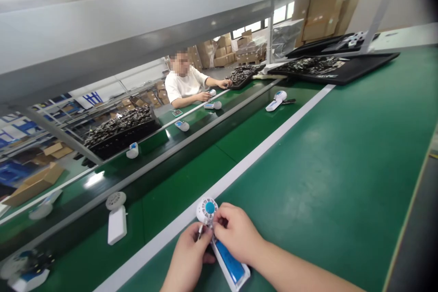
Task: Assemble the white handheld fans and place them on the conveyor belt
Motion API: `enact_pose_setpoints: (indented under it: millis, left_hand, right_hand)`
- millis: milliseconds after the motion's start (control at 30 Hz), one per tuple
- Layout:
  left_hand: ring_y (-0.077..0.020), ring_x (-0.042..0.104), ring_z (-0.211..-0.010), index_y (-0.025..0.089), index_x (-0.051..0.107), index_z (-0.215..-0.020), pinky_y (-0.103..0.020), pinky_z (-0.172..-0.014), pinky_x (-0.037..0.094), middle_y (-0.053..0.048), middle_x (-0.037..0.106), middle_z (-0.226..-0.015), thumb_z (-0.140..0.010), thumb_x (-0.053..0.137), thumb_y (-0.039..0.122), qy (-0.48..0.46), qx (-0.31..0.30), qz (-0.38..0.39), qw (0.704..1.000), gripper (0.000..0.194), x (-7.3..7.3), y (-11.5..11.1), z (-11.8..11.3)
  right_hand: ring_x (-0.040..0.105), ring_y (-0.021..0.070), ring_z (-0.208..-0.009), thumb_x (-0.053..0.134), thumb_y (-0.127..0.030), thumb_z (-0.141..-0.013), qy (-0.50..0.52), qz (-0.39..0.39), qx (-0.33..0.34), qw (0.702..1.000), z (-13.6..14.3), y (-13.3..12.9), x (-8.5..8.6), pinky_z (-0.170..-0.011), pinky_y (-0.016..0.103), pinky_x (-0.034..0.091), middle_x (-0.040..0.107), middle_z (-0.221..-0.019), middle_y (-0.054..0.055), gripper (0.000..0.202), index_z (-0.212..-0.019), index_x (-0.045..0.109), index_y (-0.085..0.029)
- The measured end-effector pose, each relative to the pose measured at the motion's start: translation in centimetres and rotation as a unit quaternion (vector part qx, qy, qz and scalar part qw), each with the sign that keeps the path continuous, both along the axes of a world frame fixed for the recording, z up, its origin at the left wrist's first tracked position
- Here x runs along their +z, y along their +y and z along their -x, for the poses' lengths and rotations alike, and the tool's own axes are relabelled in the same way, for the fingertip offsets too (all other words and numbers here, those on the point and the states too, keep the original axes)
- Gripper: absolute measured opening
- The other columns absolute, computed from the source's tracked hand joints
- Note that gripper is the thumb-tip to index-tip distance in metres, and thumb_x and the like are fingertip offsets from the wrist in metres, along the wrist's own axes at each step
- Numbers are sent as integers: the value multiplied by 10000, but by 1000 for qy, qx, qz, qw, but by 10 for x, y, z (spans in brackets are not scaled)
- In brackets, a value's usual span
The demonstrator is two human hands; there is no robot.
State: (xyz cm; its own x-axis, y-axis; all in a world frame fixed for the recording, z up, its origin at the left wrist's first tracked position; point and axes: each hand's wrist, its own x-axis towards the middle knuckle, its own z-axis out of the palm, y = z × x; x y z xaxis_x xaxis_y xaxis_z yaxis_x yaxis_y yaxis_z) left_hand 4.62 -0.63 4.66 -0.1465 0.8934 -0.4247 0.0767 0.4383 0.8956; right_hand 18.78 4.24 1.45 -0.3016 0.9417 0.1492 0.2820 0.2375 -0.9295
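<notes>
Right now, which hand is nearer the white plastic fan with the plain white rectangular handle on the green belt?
Left. The left hand is right of the white fan; the right hand is farther right.

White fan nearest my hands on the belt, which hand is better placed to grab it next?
Probably the left hand: it's nearer the white fan; the right hand sits farther away.

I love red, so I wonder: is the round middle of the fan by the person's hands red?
No, the round middle of the white fan is plainly blue.
</notes>
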Motion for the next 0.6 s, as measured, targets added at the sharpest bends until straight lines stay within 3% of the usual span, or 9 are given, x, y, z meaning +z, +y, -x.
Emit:
enact_pose_setpoints:
  millis: [200, 433, 600]
  left_hand:
    - [-257, 637, -870, 170, 716, -871, -307, -781, 450, -64, 726, -871, -867, 580, 446, 224, -85, -41, 970, 307, 9, -2, 11]
    - [-247, 630, -756, 189, 688, -845, -284, -676, 437, -37, 683, -733, -833, 608, 398, 222, -75, -31, 972, 224, 7, -5, 12]
    - [-243, 645, -766, 188, 710, -885, -293, -707, 468, -58, 716, -823, -816, 622, 363, 197, -62, -31, 978, 208, 6, -5, 14]
  right_hand:
    - [575, 162, -797, 585, -78, -772, -51, -75, 85, 992, -8, 3, -2, -732, 263, 440, 614, -786, 1, 149, -749, 666, -201]
    - [557, 195, -842, 520, -109, -857, -87, -129, 162, 975, -16, 5, 2, -775, 320, 459, 619, -868, 32, 150, -822, 633, -202]
    - [536, 205, -835, 472, -137, -881, -124, -162, 137, 969, -8, -7, 2, -767, 335, 456, 607, -879, 56, 138, -837, 594, -185]
